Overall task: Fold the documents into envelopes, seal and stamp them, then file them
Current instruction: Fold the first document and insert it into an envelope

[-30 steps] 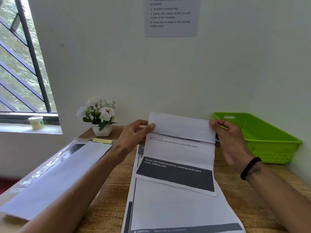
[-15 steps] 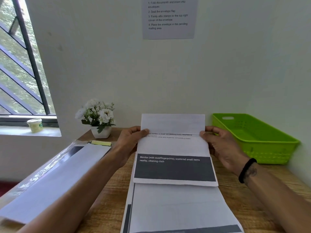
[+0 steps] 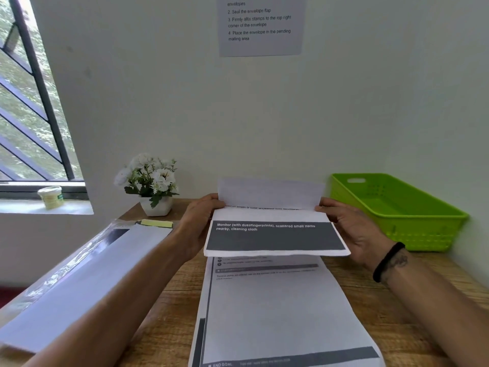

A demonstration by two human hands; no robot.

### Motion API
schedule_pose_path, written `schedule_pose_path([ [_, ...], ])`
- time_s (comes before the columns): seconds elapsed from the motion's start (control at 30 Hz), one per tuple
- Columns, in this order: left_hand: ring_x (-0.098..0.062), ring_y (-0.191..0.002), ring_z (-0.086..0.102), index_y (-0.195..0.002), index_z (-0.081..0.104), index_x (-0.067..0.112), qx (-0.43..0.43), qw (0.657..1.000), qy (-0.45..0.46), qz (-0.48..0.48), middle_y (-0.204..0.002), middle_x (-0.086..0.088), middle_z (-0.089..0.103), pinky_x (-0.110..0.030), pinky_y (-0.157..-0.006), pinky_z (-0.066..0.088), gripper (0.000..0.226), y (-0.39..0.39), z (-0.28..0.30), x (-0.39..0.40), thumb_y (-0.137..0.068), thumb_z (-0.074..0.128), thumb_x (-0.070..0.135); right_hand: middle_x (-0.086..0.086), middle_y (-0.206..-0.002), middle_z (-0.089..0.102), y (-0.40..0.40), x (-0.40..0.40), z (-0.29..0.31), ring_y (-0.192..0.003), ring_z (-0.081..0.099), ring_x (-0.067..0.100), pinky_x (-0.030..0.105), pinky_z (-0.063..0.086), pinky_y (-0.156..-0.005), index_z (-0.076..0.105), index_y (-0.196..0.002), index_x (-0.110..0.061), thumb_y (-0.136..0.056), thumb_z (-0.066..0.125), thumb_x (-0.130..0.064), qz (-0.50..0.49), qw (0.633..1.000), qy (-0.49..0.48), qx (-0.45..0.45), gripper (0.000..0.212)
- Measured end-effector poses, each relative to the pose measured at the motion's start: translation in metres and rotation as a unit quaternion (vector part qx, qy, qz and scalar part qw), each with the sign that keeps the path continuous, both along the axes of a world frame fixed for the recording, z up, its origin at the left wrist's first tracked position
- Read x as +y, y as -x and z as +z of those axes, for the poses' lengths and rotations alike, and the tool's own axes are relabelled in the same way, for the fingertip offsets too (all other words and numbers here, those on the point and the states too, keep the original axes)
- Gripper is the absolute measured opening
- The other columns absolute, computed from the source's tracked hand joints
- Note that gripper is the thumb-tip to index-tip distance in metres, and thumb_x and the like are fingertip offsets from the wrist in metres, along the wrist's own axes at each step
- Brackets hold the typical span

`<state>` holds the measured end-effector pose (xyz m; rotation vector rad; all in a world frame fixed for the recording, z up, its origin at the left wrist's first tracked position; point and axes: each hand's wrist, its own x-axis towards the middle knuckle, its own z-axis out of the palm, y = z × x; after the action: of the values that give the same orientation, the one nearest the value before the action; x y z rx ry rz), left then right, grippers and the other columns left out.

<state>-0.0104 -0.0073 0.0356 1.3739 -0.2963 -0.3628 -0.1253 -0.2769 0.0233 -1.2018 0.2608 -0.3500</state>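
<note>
Around the work: flower pot (image 3: 156,205) at the back left of the worktop (image 3: 397,300), green basket (image 3: 397,207) against the right wall, envelopes (image 3: 79,282) in a clear sleeve along the left edge, notice (image 3: 260,25) on the wall, small tub (image 3: 50,197) on the window sill. Held above a stack of printed sheets (image 3: 277,313), well apart from basket and pot: document (image 3: 275,234), top flap folded over, left hand (image 3: 198,223) and right hand (image 3: 352,229) pinching its side edges at the crease, fingers probably curled beneath. Compared with half a second ago, sheet lying flatter, flap lower.
</note>
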Motion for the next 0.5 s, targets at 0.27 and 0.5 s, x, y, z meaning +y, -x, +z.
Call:
schedule_pose_path([
  [0.27, -0.032, -0.072, 0.064, -0.096, 0.079, 0.004, 0.02, 0.999, 0.024, 0.011, -0.087, -0.019, 0.072, -0.038, -0.066, 0.053, 0.041, -0.004, 0.0, 0.004, -0.096, 0.046, 0.029, 0.022, -0.107, 0.07, -0.001, 0.002, 0.002, -0.086, 0.063, 0.029, 0.041, 0.054, -0.086, 0.071, -0.106, 0.005, -0.082, 0.057, -0.01, -0.033, 0.997, -0.066, -0.003, 0.032],
  [0.5, -0.013, -0.08, 0.075, -0.115, 0.072, 0.028, -0.209, 0.972, -0.087, 0.059, -0.096, -0.002, 0.08, -0.027, -0.07, 0.061, 0.026, 0.007, 0.0, 0.001, -0.09, 0.08, 0.028, 0.009, -0.098, 0.078, 0.003, 0.011, -0.007, -0.089, 0.073, 0.021, 0.035, 0.06, -0.077, 0.074, -0.106, -0.007, -0.082, 0.081, -0.003, -0.056, 0.987, 0.137, -0.06, 0.026],
])
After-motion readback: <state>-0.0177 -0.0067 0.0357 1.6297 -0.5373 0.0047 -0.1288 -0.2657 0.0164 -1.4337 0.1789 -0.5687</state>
